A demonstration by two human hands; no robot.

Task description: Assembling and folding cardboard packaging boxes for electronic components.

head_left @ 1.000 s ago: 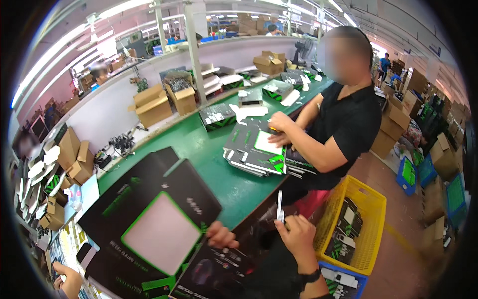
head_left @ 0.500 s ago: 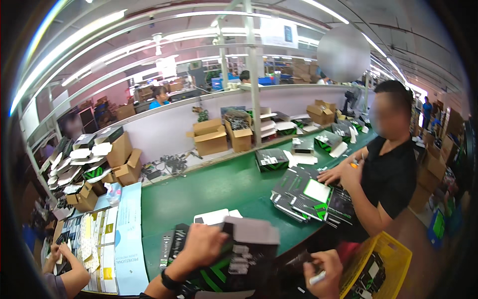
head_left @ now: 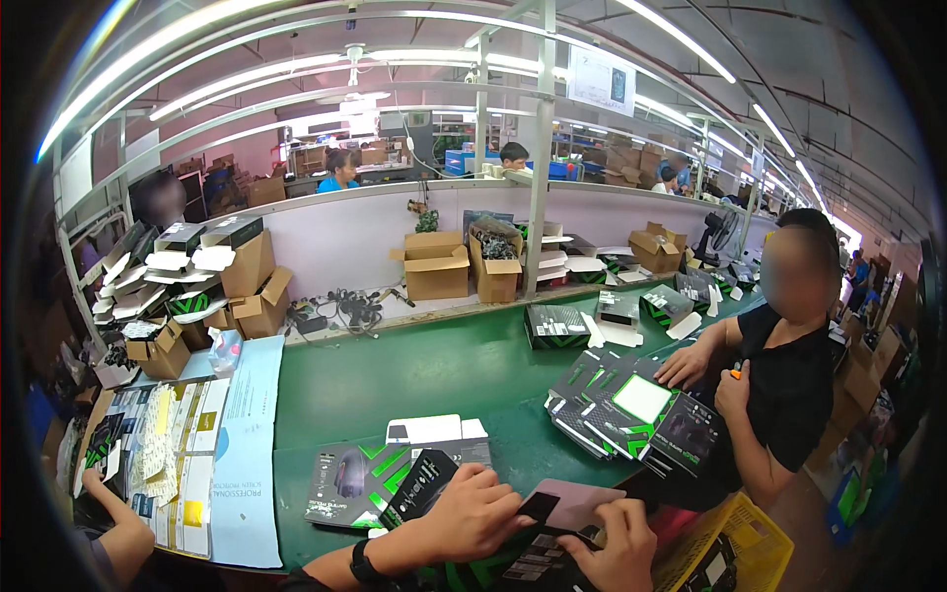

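My left hand (head_left: 478,515), with a black band on its wrist, pinches the left edge of a black box (head_left: 538,564) with a light grey-pink flap. My right hand (head_left: 619,545) grips the flap's right side, thumb below and fingers bent over it. The box lies low in front of me, and its lower part runs out of the picture. Just beyond my left hand, flat black-and-green boxes (head_left: 345,483) with a mouse picture lie on the green table (head_left: 414,380). White flaps (head_left: 434,429) stick up behind them.
At the right a co-worker rests a hand (head_left: 684,365) on a spread stack of black-and-green boxes (head_left: 602,414). A yellow basket (head_left: 764,548) stands at my lower right. Blue-edged sheets (head_left: 252,464) lie at the left, near another person's arm. Open cartons (head_left: 434,271) line the back.
The box has turned and moved right, and its flap now lies between both hands. My right hand has come left from beside the basket onto it; its white pen no longer shows.
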